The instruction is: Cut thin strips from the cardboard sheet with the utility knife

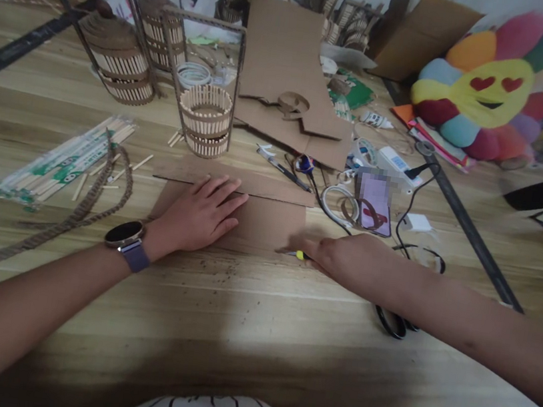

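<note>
My left hand (206, 214) lies flat, fingers spread, on a piece of brown cardboard (269, 220) on the wooden table. It wears a watch at the wrist. A second cardboard strip (264, 183) runs along the far side, partly under my fingertips. At the right end of the cardboard, my right hand (323, 251) is closed around a small yellow cutter (300, 255), its thin blade pointing left near the front edge. Most of the cutter's handle is hidden in the hand, whose fingers are slightly blurred.
Wrapped sticks (62, 161) and corrugated strips (93, 195) lie left. Behind stands a stick basket (205, 120) with a tall cardboard handle, near lidded ones (116, 64). A pen (281, 166), tape roll (339, 204), phone (376, 211) and cables lie right; a large cardboard sheet (283, 50) lies behind.
</note>
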The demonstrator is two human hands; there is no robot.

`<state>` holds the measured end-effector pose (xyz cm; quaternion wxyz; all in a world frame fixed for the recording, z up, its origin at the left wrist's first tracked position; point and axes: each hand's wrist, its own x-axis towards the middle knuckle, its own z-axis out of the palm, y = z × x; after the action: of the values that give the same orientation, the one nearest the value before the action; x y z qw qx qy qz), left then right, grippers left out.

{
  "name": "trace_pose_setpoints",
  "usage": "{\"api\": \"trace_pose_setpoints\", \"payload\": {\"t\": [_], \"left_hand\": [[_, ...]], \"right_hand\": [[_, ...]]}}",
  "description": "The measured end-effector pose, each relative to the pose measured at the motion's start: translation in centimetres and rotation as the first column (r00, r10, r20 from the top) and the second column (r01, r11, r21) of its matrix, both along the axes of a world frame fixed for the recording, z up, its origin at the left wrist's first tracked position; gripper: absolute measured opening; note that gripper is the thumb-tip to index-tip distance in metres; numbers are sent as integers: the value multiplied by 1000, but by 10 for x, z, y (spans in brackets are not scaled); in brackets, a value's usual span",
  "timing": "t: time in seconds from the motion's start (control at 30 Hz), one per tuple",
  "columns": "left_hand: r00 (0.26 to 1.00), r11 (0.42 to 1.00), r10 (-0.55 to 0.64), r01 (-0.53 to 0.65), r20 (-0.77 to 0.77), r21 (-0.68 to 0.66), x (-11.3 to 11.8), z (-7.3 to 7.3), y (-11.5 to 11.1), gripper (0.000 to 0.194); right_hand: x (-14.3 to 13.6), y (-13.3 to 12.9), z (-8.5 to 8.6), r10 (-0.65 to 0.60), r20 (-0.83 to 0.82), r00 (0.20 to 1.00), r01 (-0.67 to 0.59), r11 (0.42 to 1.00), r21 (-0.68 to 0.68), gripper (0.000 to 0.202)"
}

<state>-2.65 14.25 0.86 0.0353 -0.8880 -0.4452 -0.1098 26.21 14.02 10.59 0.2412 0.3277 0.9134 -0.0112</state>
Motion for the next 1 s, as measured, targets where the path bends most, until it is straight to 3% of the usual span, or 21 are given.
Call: {"api": "trace_pose_setpoints", "payload": {"t": [0.37, 0.7, 1.0], "left_hand": [[1000, 1000, -9, 9, 17, -1, -1, 0, 0, 49], [1000, 1000, -15, 15, -20, 27, -3, -1, 1, 50], [1000, 1000, -24, 24, 18, 8, -3, -2, 1, 49]], "right_hand": [[14, 1, 3, -46, 52, 998, 47, 999, -21, 43], [26, 0, 4, -92, 101, 991, 93, 996, -4, 23], [32, 0, 3, -66, 110, 992, 70, 997, -31, 25]]}}
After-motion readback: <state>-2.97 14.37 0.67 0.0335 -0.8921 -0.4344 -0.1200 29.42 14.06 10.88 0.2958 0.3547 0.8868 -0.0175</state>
